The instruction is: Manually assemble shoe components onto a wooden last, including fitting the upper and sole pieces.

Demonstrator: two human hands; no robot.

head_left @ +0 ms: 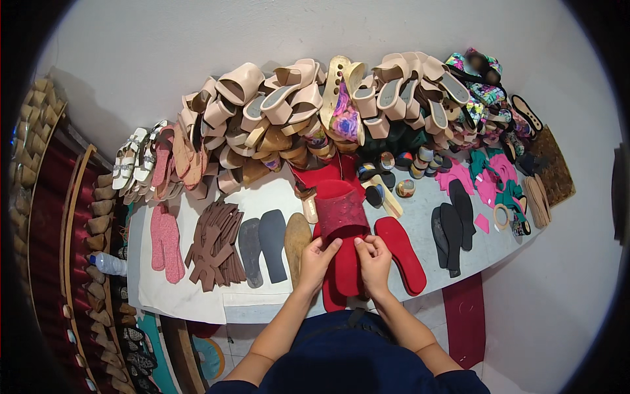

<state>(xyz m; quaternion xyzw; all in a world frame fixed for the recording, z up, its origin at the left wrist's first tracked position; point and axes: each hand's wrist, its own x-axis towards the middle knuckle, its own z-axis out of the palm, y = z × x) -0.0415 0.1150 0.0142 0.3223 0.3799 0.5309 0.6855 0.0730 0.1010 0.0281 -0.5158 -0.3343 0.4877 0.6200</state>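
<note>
My left hand [317, 262] and my right hand [373, 261] are both closed on a red slipper [348, 272], one at each side. Its wide, dark red upper [342, 213] has a textured surface and arches away from me; the bright red sole part points toward my body. My thumbs press at the near rim of the upper. Whether upper and sole are joined cannot be seen. Partly hidden by my left hand, another red sole [334, 301] lies underneath. Just right of my right hand rests a red insole [401, 256].
Heeled beige sandals [289, 98] pile up along the wall. Thread spools [420, 164] stand behind on the right. Brown straps [215, 246], grey soles [272, 244], pink insoles [167, 243] and black soles [451, 233] lie about the table [177, 305]. Shoe lasts [98, 226] line a left rack.
</note>
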